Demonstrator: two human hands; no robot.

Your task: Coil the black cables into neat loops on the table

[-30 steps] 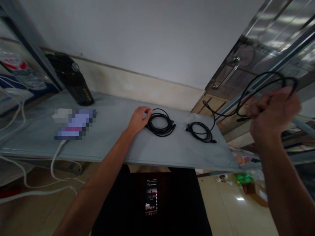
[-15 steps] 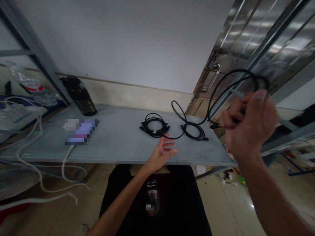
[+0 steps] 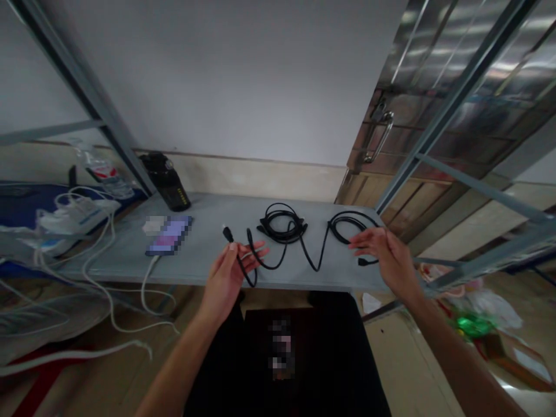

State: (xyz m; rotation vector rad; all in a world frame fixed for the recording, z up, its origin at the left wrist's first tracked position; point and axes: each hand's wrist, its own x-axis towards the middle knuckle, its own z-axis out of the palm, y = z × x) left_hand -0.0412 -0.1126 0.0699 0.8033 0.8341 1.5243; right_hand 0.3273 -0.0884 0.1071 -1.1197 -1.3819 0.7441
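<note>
My left hand [image 3: 230, 272] is at the front edge of the grey shelf [image 3: 208, 217], its thumb and fingers closed loosely on a loose black cable [image 3: 315, 266]. The cable's plug end [image 3: 226, 233] sticks up above the thumb. From there it snakes right across the shelf towards my right hand [image 3: 388, 258]. That hand hovers with its fingers stretched out and nothing in it, beside the cable's other plug [image 3: 364, 262]. Two coiled black cables lie behind, one in the middle [image 3: 282, 226] and one on the right [image 3: 350, 223].
A black bottle [image 3: 167, 182] stands at the shelf's back left, with a phone [image 3: 169, 234] on a white lead near it. White cables [image 3: 78, 255] hang off the left. A metal door with a handle [image 3: 382, 130] and slanted frame bars [image 3: 438, 110] stand at the right. A phone [image 3: 280, 347] rests on my lap.
My right hand came down from head height and let the loose cable drop onto the shelf. My left hand moved left and took hold of one end. The view shifted upward.
</note>
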